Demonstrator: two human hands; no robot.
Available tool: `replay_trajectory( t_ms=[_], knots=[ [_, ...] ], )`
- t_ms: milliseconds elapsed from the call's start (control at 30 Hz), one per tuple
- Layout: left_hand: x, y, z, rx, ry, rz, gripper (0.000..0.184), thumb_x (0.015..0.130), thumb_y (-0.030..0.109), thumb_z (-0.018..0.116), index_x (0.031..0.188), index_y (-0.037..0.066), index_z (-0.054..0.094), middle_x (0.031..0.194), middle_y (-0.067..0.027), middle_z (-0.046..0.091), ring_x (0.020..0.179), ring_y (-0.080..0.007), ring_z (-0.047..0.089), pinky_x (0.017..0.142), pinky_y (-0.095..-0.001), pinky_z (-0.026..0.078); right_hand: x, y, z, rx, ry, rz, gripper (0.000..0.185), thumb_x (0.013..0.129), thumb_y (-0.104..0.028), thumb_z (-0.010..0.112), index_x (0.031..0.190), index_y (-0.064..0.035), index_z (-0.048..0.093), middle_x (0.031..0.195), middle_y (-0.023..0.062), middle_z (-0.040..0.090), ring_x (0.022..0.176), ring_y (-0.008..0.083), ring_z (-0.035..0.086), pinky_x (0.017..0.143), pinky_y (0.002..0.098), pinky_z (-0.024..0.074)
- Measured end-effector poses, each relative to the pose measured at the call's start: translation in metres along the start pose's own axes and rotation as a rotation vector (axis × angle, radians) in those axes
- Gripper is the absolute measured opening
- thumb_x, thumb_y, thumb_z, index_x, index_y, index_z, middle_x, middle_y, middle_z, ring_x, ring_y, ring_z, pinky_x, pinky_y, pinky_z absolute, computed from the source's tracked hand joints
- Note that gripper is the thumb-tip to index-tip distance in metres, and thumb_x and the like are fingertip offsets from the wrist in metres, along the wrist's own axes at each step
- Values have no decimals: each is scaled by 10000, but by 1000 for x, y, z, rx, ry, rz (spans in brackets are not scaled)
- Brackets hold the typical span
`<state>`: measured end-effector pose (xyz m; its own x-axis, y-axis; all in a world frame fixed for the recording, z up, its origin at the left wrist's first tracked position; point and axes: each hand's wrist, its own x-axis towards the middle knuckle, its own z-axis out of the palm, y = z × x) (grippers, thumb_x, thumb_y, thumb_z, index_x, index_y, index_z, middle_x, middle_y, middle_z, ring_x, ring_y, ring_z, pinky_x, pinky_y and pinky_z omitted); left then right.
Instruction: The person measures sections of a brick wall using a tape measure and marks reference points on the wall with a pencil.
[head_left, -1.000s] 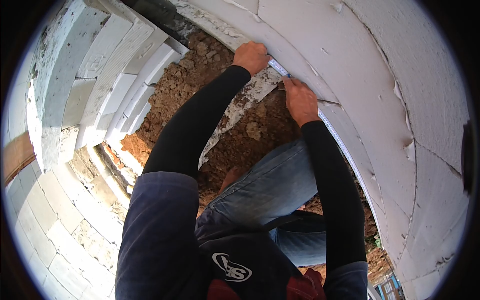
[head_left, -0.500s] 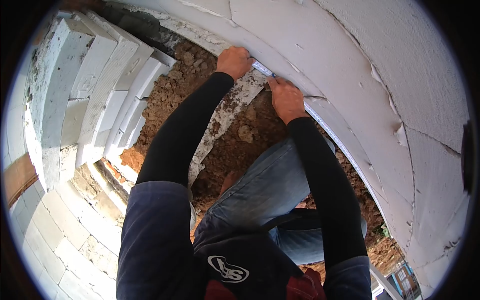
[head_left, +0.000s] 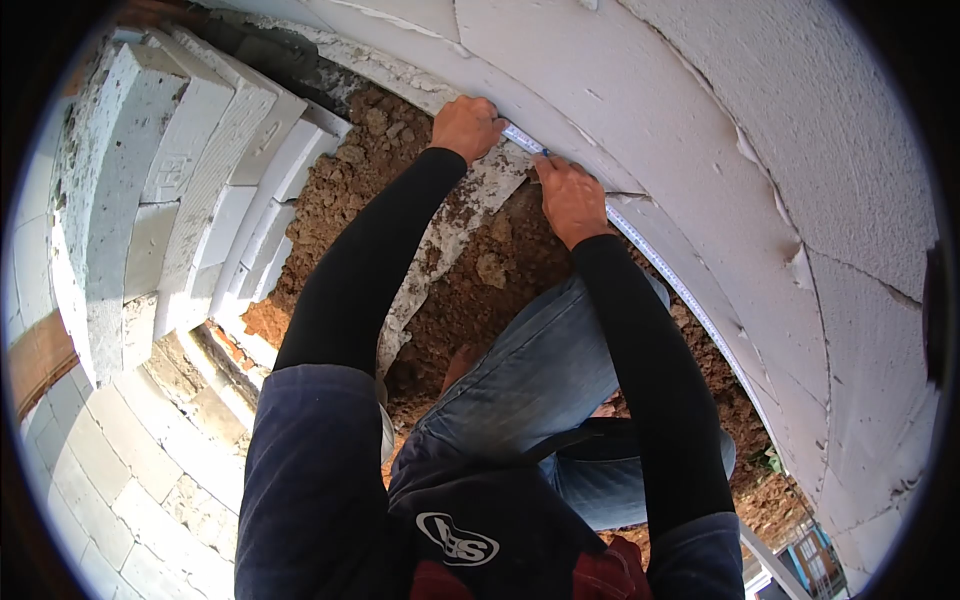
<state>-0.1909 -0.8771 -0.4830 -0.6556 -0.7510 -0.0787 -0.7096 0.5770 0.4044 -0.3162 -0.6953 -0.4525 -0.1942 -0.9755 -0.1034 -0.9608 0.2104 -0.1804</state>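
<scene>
A white tape measure (head_left: 690, 297) runs along the foot of the block wall, curved by the lens. My left hand (head_left: 467, 128) is closed on its far end, fingers pressed against the wall. A short way to the right, my right hand (head_left: 573, 200) pinches the tape against the wall, the strip passing under its fingers. At the right fingertips a small dark blue tip shows; what it belongs to is hidden by the hand. Between the hands a short stretch of the tape with its markings lies bare.
The pale block wall (head_left: 720, 190) with open joints rises on the right. Stacked white blocks (head_left: 150, 190) stand on the left. Reddish-brown soil (head_left: 510, 240) and a rough mortar strip (head_left: 440, 250) lie below the wall. My bent knee (head_left: 540, 350) is close under the right arm.
Almost nothing differs. Both hands stay at the same places on the tape, and the view has shifted very slightly.
</scene>
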Motion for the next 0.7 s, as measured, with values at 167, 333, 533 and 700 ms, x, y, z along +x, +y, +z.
replay_trajectory(
  t_ms=[167,333,533,700],
  knots=[
    [-3,8,-14,-12,-79,-40,324,872,369,772,919,49,799,889,-177,750,870,-377,717,844,-451,576,3,-4,-3,13,-35,23,291,942,-134,579,1222,-124,656,1122,81,700,1044,281,692,829,434,588],
    [-21,-108,15,324,-13,282,358,995,399,579,1012,97,770,885,-99,753,788,-285,716,695,-448,569,2,-10,6,-7,40,105,256,912,-179,611,1133,-80,693,1073,97,715,1011,291,690,831,462,551],
    [25,-46,33,127,-171,204,341,983,334,631,1030,18,747,1018,-170,748,882,-323,729,780,-464,573,9,-17,33,-4,15,157,249,910,-242,633,1078,-75,709,971,73,708,940,270,668,770,453,493],
    [24,-50,39,-3,104,313,341,937,360,710,885,27,762,797,-227,711,762,-430,696,717,-507,536,10,-17,42,9,104,164,236,884,-256,627,1026,-90,718,903,51,694,918,261,664,746,447,480]
  ],
)
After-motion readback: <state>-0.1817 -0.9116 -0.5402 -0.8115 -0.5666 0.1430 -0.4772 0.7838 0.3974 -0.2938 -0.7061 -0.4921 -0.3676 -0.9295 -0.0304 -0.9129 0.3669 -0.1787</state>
